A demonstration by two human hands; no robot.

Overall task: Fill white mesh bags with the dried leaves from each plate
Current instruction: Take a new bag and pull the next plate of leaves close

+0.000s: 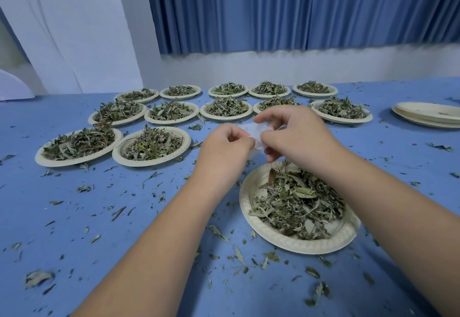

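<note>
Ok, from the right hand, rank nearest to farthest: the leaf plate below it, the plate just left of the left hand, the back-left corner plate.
1. Leaf plate, directly below the right hand gripping the mesh bag.
2. Left-side plate, beside the left hand.
3. Back-left corner plate, farthest row.
</note>
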